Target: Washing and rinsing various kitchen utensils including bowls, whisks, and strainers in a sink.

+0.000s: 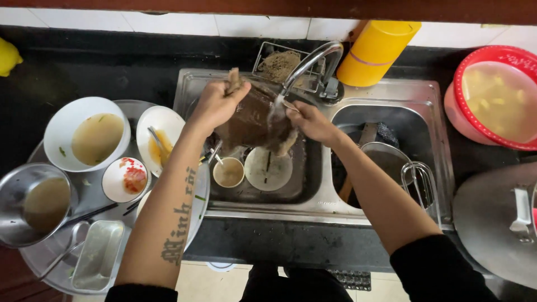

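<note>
Both my hands hold a wet brown cloth (254, 120) stretched under the running steel tap (313, 59) over the left sink basin (190, 84). My left hand (215, 103) grips the cloth's upper left corner, fist closed. Gripping the cloth's right edge, my right hand (310, 123) sits just below the water stream. Beneath the cloth in the basin sit a small cup of brownish liquid (228, 172) and a round white dish (268, 169).
A round metal tray (89, 193) on the left bears white bowls (86, 134), a steel bowl (36, 204), a small rectangular tin (99, 254) and chopsticks. The right basin (391, 112) holds a pan and a whisk (419, 182). A yellow container (375, 50), a red basin (495, 98) and a steel lid (498, 221) stand right.
</note>
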